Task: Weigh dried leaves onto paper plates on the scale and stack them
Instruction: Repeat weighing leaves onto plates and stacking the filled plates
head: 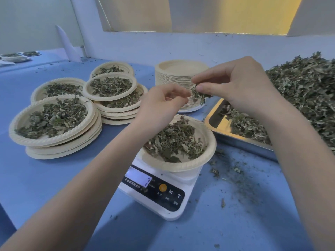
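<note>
Leaves (198, 94): small clump up in the air above the far rim of the plate (208, 151) on the scale (163, 194), both hands on it. R hand (241, 87) grip is clamped on the clump w/ thumb + forefinger; L hand (161, 104) fingertips are curled in and pinching at its near edge, looks like you're tearing a bit off. Plate already holds a good heap; display (140, 178) shows what reads as a 7, other digits too blurred to tell.

Risks from here:
- Clump hangs over the far rim, not plate centre. Let go there and bits prob land on the counter (54, 178) or the empties stack (181, 73) behind; crumbs already litter the counter R of the scale.
- Drop the whole clump = likely overshoot, then you pick back out. Feed small bits.
- L forearm passes just beside the plate's near-L rim; a brush or lean would throw the reading or tip the plate.
- Dry leaf is brittle, hard pinch makes dust that won't count.
- Tray (226, 136) corner sits close to the plate's R rim; a nudge could touch it and skew the wt.
- Filled stacks (54, 127) at L sit unevenly, top plates offset; adding one carelessly may slide them.
</note>
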### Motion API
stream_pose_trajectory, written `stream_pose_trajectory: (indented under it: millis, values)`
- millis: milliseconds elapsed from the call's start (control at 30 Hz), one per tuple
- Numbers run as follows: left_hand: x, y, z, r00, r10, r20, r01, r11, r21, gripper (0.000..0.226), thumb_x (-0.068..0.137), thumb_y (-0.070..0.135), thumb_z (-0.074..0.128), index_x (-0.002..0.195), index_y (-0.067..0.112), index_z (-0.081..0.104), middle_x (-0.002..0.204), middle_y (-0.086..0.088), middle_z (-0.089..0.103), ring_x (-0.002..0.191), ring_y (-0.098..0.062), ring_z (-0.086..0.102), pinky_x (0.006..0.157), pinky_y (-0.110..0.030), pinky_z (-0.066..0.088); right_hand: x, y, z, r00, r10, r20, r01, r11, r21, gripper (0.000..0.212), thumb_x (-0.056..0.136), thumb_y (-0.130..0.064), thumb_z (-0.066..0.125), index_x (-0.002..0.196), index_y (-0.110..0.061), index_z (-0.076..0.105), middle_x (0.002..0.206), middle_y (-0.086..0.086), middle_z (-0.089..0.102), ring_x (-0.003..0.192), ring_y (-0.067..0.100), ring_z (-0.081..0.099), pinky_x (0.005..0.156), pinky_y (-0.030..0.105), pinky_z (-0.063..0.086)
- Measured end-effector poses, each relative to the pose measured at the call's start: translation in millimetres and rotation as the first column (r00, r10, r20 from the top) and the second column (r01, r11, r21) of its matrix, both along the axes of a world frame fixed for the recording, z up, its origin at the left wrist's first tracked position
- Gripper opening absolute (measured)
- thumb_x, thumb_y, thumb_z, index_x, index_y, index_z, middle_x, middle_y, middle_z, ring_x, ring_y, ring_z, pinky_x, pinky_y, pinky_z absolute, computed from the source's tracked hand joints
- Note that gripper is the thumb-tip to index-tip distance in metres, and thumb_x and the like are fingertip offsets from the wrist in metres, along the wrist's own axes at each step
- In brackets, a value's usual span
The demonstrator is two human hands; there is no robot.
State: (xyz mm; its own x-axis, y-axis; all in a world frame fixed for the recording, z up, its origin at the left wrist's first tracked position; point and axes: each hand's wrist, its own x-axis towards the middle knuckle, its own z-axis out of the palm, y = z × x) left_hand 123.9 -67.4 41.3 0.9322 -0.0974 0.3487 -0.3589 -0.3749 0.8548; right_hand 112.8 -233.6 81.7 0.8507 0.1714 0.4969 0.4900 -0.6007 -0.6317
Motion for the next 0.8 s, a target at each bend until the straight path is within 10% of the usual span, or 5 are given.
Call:
stream_pose_trajectory:
  millis: [200,300,533,633,800]
  values:
    - [7.2,-22.8,7.7,0.998,-0.059,-0.006,0.060,0.995,0.084,0.014,0.087,0.018,0.061,0.092,0.027,0.070,0.085,0.012,0.063,0.091,-0.009,0.059,0.088,-0.026,0.045,15.1,-41.8,-1.7,0.935,-0.347,0.072,0.344,0.838,-0.424,0.018,0.086,-0.023,0.068,0.104,-0.023,0.073,0.097,-0.003,0.071,0.074,0.002,0.053,0.074,0.009,0.035]
    - [8.3,-25.1,8.6,0.997,-0.072,-0.013,0.073,0.988,0.138,0.017,0.088,0.018,0.059,0.098,0.027,0.069,0.085,0.014,0.061,0.092,-0.009,0.059,0.087,-0.025,0.045,16.0,-41.4,-7.8,0.932,-0.346,-0.105,0.193,0.724,-0.663,0.021,0.086,-0.034,0.066,0.106,-0.029,0.071,0.115,0.000,0.067,0.090,0.013,0.059,0.079,0.025,0.041]
    - [5.1,12.8,-0.1,0.999,0.046,0.004,-0.046,0.992,0.114,0.019,0.088,0.015,0.057,0.096,0.028,0.069,0.090,0.008,0.064,0.080,-0.008,0.057,0.061,-0.010,0.042,7.8,-25.6,-8.6,0.817,-0.036,-0.575,-0.343,0.772,-0.536,0.110,0.041,-0.074,0.076,0.139,-0.051,0.032,0.111,-0.043,0.045,0.110,-0.012,0.045,0.092,0.019,0.036]
    - [-1.0,29.5,-13.1,0.992,0.130,-0.008,-0.127,0.979,0.162,0.022,0.087,0.018,0.057,0.099,0.033,0.067,0.096,0.016,0.064,0.091,-0.003,0.057,0.079,-0.022,0.044,7.1,-14.9,-16.6,0.771,-0.025,-0.636,-0.434,0.711,-0.553,0.136,0.030,-0.066,0.081,0.144,-0.053,0.009,0.149,-0.029,0.021,0.136,-0.002,0.022,0.107,0.024,0.024]
    - [-5.9,48.9,-32.8,0.972,0.140,-0.189,-0.098,0.971,0.216,0.041,0.090,0.033,0.053,0.131,0.030,0.052,0.130,0.006,0.054,0.117,-0.012,0.050,0.097,-0.028,0.037,8.5,-3.5,-30.0,0.765,0.038,-0.643,-0.477,0.704,-0.526,0.145,0.035,-0.049,0.088,0.146,-0.047,-0.006,0.153,-0.026,0.009,0.127,-0.011,0.012,0.104,0.015,0.014]
